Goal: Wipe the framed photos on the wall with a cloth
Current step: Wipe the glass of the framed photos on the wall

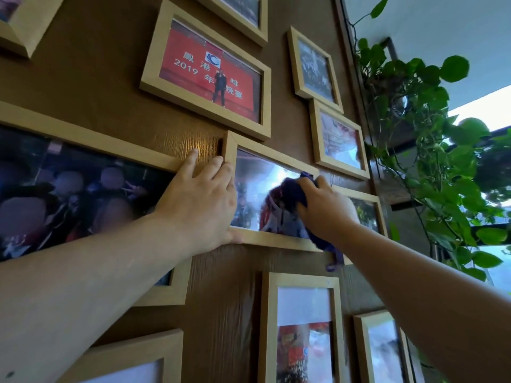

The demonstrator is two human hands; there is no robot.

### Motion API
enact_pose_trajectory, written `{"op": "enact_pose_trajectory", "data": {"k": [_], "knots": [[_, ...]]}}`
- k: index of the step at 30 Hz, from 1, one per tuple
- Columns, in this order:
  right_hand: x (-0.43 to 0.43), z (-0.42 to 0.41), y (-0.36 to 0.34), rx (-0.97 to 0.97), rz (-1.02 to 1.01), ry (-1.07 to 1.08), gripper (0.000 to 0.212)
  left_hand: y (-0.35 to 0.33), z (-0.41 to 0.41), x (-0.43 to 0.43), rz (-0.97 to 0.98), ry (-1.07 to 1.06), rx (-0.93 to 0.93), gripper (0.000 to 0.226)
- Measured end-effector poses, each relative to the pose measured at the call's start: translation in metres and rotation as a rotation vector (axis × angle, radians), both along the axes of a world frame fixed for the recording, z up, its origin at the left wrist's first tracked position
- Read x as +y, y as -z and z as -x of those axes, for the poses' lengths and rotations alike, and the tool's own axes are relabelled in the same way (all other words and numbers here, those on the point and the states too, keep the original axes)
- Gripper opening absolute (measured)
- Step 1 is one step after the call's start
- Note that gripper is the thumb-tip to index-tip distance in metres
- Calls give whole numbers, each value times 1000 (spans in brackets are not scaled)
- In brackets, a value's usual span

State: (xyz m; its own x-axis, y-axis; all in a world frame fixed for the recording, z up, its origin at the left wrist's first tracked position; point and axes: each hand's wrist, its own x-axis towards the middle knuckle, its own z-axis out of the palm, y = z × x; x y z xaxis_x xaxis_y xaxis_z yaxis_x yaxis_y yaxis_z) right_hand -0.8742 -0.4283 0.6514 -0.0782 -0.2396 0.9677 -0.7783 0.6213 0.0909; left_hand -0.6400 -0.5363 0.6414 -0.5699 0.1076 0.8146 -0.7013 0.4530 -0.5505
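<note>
Head view, looking up along a brown wall [91, 87] hung with pale wooden photo frames; eleven can be counted, of which five are cut off by the picture's edges. Landmark: the centre frame [265, 239], a landscape frame whose glass reflects bright light, so its photo is hard to make out. Left hand [201, 200] lies spread over the landmark's left edge, fingers loosely extended across the frame corner and thumb under the bottom rail, steadying it without closing round it; the hand hides that side of the frame. Right hand [326, 208] is closed on a dark blue cloth [293, 196] and presses it against the right part of the landmark's glass; a tail of cloth hangs below the landmark's bottom rail, and the hand covers the frame's right end. Above the landmark hangs a red photo [210, 76] with white lettering and one standing figure. Left of the landmark, a large frame [83, 139] runs off the picture's left edge and is partly crossed by the left forearm; its picture is blurred. Right of the landmark, a trailing green plant [414, 111] overlaps a dark shelf; only parts of the shelf show between the leaves.
</note>
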Motion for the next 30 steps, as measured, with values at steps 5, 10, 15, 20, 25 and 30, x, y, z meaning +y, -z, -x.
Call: {"op": "enact_pose_trajectory", "data": {"k": [5,10,15,20,25,30], "knots": [[-34,-53,5,236,-86,-217,52,0,0,1,-20,26,-8,102],[-24,-52,16,345,-85,-145,51,0,0,-2,-40,67,9,103],[7,-6,23,75,-15,79,44,2,2,-4,-32,91,19,106],[8,-3,26,-108,-37,63,41,3,3,-6,-33,88,16,105],[-15,-58,32,153,-165,-142,49,3,4,-4,-41,95,14,103],[-13,-74,30,295,-273,-153,50,4,4,-4,-31,99,22,103]]}}
